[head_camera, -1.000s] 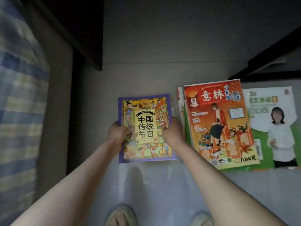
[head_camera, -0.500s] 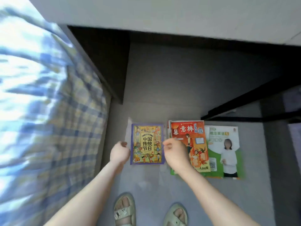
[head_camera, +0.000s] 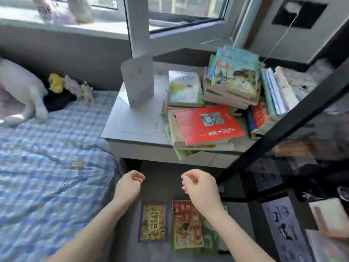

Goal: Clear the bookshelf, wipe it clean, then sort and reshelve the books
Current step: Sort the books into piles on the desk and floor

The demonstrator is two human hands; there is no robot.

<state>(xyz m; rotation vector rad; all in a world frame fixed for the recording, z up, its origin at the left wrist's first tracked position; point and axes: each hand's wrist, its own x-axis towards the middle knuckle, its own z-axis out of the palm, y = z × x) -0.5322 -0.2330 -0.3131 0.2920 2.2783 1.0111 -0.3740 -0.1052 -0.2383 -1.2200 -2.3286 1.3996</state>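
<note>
A purple-bordered picture book (head_camera: 153,223) lies flat on the grey floor. Beside it on the right lies an orange magazine (head_camera: 187,225) on top of a green book (head_camera: 211,237). My left hand (head_camera: 129,188) and my right hand (head_camera: 201,190) hover above these books with fingers loosely curled and nothing in them. On the white bedside table (head_camera: 136,127) higher up sits a messy pile of books, with a red book (head_camera: 206,123) in front and a blue-green illustrated book (head_camera: 235,72) on top. A black shelf frame (head_camera: 283,127) runs diagonally at the right.
A bed with a blue checked cover (head_camera: 47,167) fills the left side, with a white plush toy (head_camera: 20,91) at its head. A white folded card (head_camera: 138,80) stands on the table. Dark patterned bags and a pink-white item (head_camera: 329,216) sit at the right.
Both hands let go of the purple-bordered book, which now lies on the floor, and rose. The view lifted from the floor up to the table and window.
</note>
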